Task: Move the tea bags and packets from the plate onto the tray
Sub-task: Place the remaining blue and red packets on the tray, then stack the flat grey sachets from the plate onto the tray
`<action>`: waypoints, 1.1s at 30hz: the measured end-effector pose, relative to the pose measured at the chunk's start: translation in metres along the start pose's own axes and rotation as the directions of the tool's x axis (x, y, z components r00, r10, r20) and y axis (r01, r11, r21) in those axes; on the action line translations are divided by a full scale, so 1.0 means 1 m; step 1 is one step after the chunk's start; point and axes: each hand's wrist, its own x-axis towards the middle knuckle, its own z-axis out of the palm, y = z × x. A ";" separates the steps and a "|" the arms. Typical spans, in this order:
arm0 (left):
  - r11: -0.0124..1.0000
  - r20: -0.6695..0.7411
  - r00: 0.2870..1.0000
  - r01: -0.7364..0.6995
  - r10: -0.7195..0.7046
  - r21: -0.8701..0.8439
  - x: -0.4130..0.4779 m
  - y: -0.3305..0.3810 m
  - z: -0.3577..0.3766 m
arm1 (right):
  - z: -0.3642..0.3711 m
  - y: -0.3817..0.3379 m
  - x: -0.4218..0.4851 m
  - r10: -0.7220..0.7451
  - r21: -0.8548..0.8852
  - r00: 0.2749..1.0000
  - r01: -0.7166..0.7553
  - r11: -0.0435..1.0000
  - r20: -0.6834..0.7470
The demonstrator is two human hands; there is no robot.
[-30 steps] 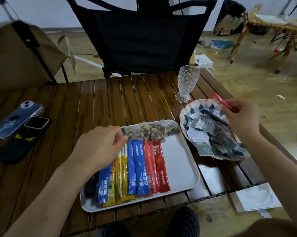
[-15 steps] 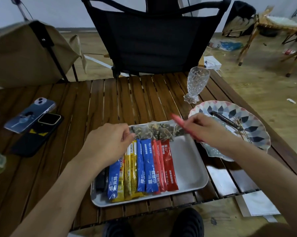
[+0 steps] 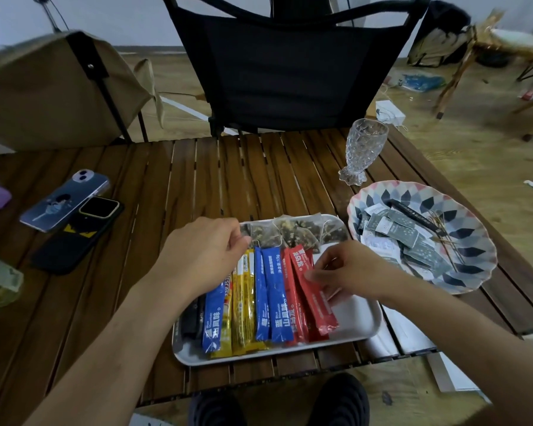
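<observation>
A white tray [image 3: 360, 321] on the wooden table holds a row of blue, yellow and red stick packets and clear tea bags [image 3: 293, 233] along its far edge. My right hand [image 3: 354, 269] pinches a red stick packet [image 3: 313, 290] that lies slanted across the other red ones. My left hand [image 3: 207, 256] is over the tray's far left corner, its fingertips pinching the leftmost tea bag. To the right, the patterned plate [image 3: 471, 216] holds several grey and white tea bag sachets [image 3: 403, 238] and a dark stick packet [image 3: 412, 215].
A cut-glass goblet [image 3: 362, 149] stands behind the plate. Two phones [image 3: 71, 216] lie at the table's left. A black folding chair [image 3: 290, 69] and a tan one [image 3: 44, 93] stand behind the table. White paper [image 3: 409, 333] lies under the tray's right edge.
My right hand carried the red stick packet from the plate to the tray and brought it down onto the red packets. My left hand stayed at the tea bags.
</observation>
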 end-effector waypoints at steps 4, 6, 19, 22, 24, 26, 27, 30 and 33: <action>1.000 -0.007 1.000 0.000 0.000 0.003 -0.001 0.000 0.000 | 0.011 0.002 0.003 0.021 -0.096 1.000 -0.019 0.995 0.019; 1.000 -0.009 1.000 0.004 -0.004 -0.001 -0.001 -0.001 0.000 | 0.013 0.003 0.004 0.023 -0.109 0.999 -0.020 0.994 0.027; 1.000 0.009 1.000 0.012 -0.012 0.007 -0.001 0.000 -0.002 | 0.014 0.006 0.004 0.024 -0.228 0.999 -0.014 0.974 0.039; 1.000 0.012 1.000 0.010 -0.010 -0.004 -0.001 0.000 -0.001 | 0.017 0.005 0.006 0.003 -0.271 1.000 0.002 0.963 0.016; 1.000 0.009 1.000 0.007 -0.007 -0.006 -0.001 -0.001 0.000 | 0.018 0.005 0.006 -0.006 -0.279 1.000 0.011 0.960 0.016; 1.000 0.007 1.000 0.002 -0.002 -0.006 0.000 -0.001 0.001 | 0.017 0.004 0.005 -0.008 -0.277 0.999 0.017 0.961 0.032; 1.000 0.008 1.000 -0.002 0.002 -0.002 0.000 -0.001 0.001 | 0.015 0.004 0.005 -0.009 -0.276 0.999 0.021 0.961 0.043; 1.000 0.009 1.000 -0.011 0.011 0.014 0.001 -0.002 0.004 | 0.007 0.003 0.002 -0.036 -0.278 0.997 0.053 0.959 0.064; 0.999 0.002 1.000 -0.013 0.013 0.033 0.001 -0.003 0.007 | -0.010 0.000 0.000 -0.086 -0.231 0.996 0.080 0.970 -0.015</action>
